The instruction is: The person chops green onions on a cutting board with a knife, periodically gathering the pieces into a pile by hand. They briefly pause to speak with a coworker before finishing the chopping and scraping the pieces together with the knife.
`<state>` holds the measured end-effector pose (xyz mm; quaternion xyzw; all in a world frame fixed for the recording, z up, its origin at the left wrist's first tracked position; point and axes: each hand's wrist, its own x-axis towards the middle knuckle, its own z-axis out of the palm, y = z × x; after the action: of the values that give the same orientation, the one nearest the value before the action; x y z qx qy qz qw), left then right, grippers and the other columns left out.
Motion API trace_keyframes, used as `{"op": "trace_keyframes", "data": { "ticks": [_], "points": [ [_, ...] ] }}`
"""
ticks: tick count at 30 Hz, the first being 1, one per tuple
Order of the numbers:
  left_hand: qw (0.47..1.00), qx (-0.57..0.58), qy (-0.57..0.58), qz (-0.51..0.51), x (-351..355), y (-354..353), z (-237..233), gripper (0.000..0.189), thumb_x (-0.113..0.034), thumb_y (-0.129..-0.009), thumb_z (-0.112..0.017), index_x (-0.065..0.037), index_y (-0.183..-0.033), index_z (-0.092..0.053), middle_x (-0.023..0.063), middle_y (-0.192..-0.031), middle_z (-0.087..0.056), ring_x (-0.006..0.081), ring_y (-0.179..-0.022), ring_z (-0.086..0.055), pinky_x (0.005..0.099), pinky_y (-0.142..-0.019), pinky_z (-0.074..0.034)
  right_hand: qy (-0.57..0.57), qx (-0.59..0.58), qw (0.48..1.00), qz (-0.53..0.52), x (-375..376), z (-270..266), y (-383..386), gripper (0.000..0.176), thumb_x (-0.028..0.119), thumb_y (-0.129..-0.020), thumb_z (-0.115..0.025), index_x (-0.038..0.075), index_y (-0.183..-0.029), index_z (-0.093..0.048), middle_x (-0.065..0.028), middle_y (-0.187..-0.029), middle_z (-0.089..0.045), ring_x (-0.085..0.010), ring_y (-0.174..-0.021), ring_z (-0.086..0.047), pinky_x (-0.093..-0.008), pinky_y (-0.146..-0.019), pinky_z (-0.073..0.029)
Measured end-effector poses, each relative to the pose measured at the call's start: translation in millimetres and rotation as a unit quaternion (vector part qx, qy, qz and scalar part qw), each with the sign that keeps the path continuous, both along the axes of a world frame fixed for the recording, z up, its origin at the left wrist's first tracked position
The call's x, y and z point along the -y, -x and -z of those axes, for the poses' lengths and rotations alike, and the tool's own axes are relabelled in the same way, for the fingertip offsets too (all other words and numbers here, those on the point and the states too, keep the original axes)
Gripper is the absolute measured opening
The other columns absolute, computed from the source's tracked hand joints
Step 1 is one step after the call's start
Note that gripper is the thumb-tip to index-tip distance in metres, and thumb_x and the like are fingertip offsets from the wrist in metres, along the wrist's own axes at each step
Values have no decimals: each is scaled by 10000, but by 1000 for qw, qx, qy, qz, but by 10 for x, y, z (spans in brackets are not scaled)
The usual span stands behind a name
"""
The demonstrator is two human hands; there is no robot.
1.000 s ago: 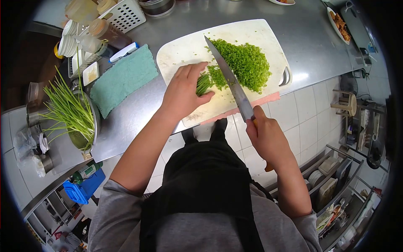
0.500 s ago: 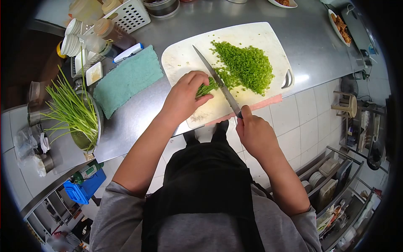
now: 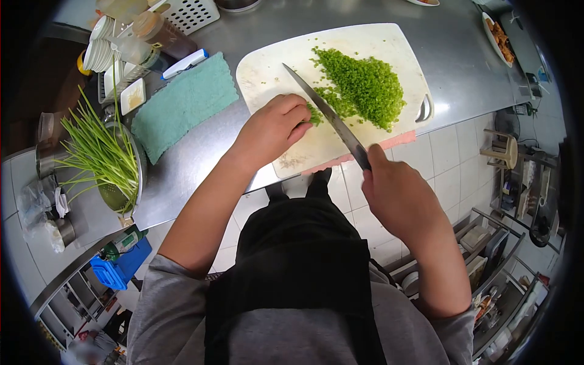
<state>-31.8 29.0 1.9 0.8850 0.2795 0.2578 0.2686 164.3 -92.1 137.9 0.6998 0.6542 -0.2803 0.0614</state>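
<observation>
My left hand (image 3: 274, 129) is closed around a small bunch of green onions (image 3: 314, 114), pressed on the white cutting board (image 3: 261, 76). Only the cut ends show past my fingers; the rest is hidden under the hand. In my right hand (image 3: 398, 191) is the handle of a long kitchen knife (image 3: 331, 115), its blade slanting up and left across the board, just right of the green onion ends. A heap of finely chopped green onion (image 3: 368, 88) lies to the right of the blade, with loose bits scattered around it.
Left of the board lies a green cloth (image 3: 182, 109), with a blue-and-white handled item (image 3: 184, 64) above it. A colander (image 3: 141, 161) holds long whole green onions (image 3: 100, 155). Bottles (image 3: 161, 33) and a white basket (image 3: 191, 15) stand behind. A pink cloth (image 3: 365, 153) sticks out under the board's near edge.
My right hand has drawn the knife down and to the right, toward me. The green onion length showing beyond my left hand is shorter. The view has shifted slightly.
</observation>
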Motion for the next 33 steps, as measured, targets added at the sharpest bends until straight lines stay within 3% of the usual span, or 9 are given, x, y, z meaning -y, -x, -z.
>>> {"op": "trace_keyframes", "data": {
  "ticks": [3, 6, 10, 13, 18, 20, 24, 28, 33],
  "points": [
    [1000, -4, -24, -9, -3, -3, 19, 157, -91, -820, -738, -61, -937, -639, 72, -1067, -625, 280, -1002, -620, 383, -840, -540, 81, 12, 995, 59, 157, -33, 98, 204, 124, -941, -553, -29, -1052, -479, -261, -746, -674, -451, -715, -683, -550, -669, -560],
    [999, 9, -33, -4, -21, 1, 46, 151, -80, -823, -718, -57, -953, -645, 78, -1081, -626, 284, -1018, -617, 386, -860, -538, 67, 47, 995, 50, 280, 455, 218, 240, 150, -949, -576, -25, -1068, -464, -246, -709, -662, -446, -704, -682, -542, -661, -564],
    [999, 10, -36, 12, -27, 12, 45, 153, -58, -823, -697, -50, -968, -650, 86, -1079, -629, 288, -1023, -617, 382, -870, -536, 4, 44, 999, 32, 120, 412, 136, 206, 138, -965, -537, -12, -1072, -447, -241, -684, -646, -447, -679, -662, -554, -619, -538],
    [999, 15, -45, 12, -15, 2, 53, 158, -45, -815, -688, -44, -967, -649, 89, -1070, -632, 289, -1021, -618, 382, -868, -536, 37, 35, 999, 4, 140, -77, 81, 213, 147, -947, -581, 1, -1055, -469, -202, -693, -674, -362, -658, -707, -436, -551, -584],
    [998, 27, -58, 2, -17, -7, 88, 166, -43, -808, -687, -46, -969, -647, 92, -1061, -634, 289, -1009, -621, 382, -850, -540, 20, 105, 994, 1, 248, 592, 195, 205, 152, -949, -574, 6, -1050, -472, -189, -693, -678, -341, -665, -715, -423, -554, -586],
    [999, 24, -39, 1, -12, 6, 76, 173, -39, -798, -696, -53, -963, -645, 94, -1055, -636, 290, -988, -625, 385, -833, -543, -20, 79, 997, -8, 155, 523, 120, 198, 160, -956, -563, 9, -1040, -468, -195, -688, -673, -362, -665, -710, -448, -559, -582],
    [999, 37, -34, -13, -11, -16, 94, 185, -34, -785, -707, -57, -958, -645, 95, -1048, -637, 290, -971, -628, 384, -817, -546, 70, 47, 996, 21, 218, -55, 48, 159, 144, -969, -526, 7, -1012, -457, -216, -693, -667, -418, -676, -692, -507, -600, -574],
    [998, 46, -42, -7, -11, -5, 102, 196, -28, -776, -716, -58, -957, -648, 89, -1024, -635, 287, -953, -629, 380, -806, -547, 21, 84, 996, 23, 272, 561, 213, 221, 167, -959, -556, 13, -1081, -456, -225, -701, -676, -392, -695, -715, -502, -612, -590],
    [998, 41, -36, -1, -26, -9, 79, 195, -13, -768, -717, -59, -946, -652, 82, -1011, -637, 281, -942, -628, 377, -800, -545, 66, 61, 996, 19, 202, 0, 145, 224, 154, -947, -550, 3, -1087, -462, -222, -698, -676, -373, -691, -720, -478, -589, -592]
  ]
}}
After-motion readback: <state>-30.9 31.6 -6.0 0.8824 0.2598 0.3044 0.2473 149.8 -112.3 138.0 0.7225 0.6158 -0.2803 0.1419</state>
